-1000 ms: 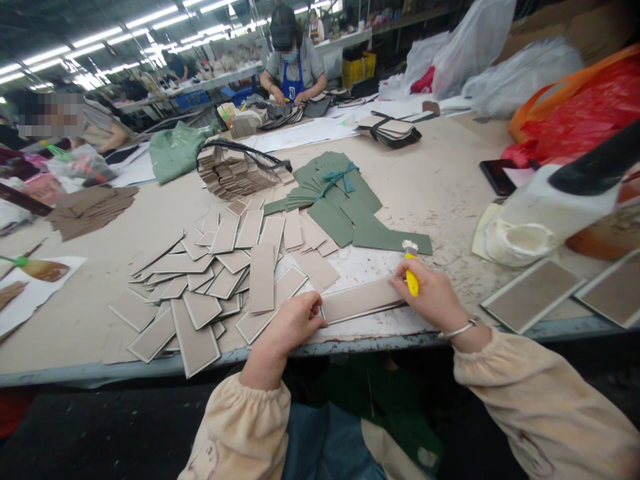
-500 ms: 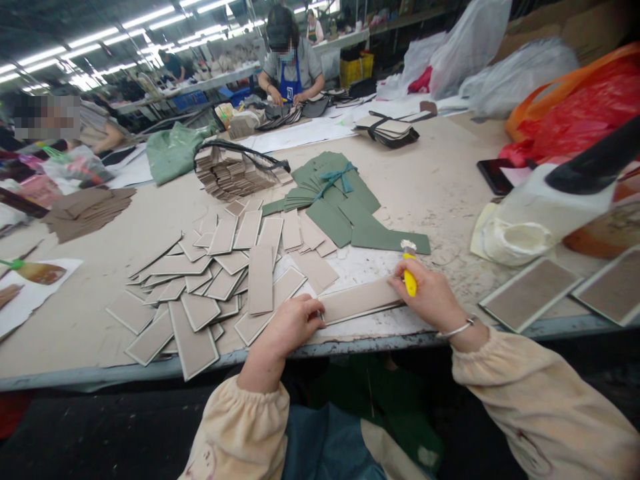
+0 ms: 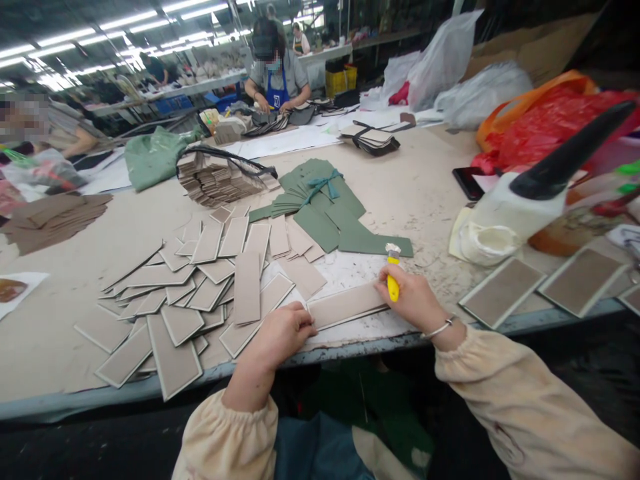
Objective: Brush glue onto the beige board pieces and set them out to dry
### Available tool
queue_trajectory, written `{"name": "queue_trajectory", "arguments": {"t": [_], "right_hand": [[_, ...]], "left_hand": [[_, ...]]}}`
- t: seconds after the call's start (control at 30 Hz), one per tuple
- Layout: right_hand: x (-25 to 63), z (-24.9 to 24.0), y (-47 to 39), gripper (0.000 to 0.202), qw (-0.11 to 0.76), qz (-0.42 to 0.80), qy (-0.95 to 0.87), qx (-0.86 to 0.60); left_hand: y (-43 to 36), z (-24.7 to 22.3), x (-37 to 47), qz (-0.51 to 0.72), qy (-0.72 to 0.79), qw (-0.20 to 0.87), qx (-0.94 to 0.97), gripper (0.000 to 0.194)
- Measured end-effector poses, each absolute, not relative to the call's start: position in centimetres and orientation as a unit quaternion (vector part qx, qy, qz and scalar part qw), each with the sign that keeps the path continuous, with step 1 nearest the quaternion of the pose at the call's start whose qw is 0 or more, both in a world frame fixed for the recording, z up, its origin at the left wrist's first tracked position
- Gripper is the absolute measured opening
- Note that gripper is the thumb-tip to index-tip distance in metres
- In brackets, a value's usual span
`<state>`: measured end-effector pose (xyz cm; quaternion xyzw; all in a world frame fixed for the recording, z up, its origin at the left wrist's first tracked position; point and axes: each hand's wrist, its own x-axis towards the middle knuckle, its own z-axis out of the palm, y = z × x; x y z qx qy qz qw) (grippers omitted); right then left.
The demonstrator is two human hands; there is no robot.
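Note:
A long beige strip (image 3: 345, 305) lies at the table's front edge, with another layer showing under its lower edge. My left hand (image 3: 286, 332) is closed on its left end, thumb and fingers pinched at the corner. In my right hand (image 3: 413, 297) is a yellow-handled glue brush (image 3: 393, 283), its whitish, coated tip pointing up and away from me. The same hand's fingertips touch the strip's right end. Just left of my left hand, a loose heap of beige panels (image 3: 173, 350) with pale edges spreads over the table.
Tied green pieces (image 3: 325, 200) lie beyond the strip. Behind the heap is a bound beige stack (image 3: 215, 180). A white jug (image 3: 515, 213) with a dark handle stands right, near pale-edged panels (image 3: 503, 290) at the edge. Across the table, a person (image 3: 277, 73) handles dark pieces.
The whole view has shifted left as my head turned slightly right. Both hands keep nearly the same grip and place on the strip, and the brush still points upward.

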<state>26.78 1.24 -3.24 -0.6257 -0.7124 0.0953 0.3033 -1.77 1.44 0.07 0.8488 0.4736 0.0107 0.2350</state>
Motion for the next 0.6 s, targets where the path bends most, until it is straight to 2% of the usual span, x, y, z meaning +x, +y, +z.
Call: {"name": "queue_trajectory", "arguments": {"t": [0.23, 0.6], "right_hand": [[26.83, -3.17, 1.13, 0.008, 0.258, 0.064, -0.738, -0.62], [26.59, -2.72, 1.01, 0.008, 0.184, 0.038, -0.742, -0.644]], "left_hand": [[0.96, 0.25, -0.95, 0.017, 0.487, 0.126, 0.864, 0.012], [1.04, -0.01, -0.75, -0.002, 0.483, 0.128, 0.866, 0.011]]}}
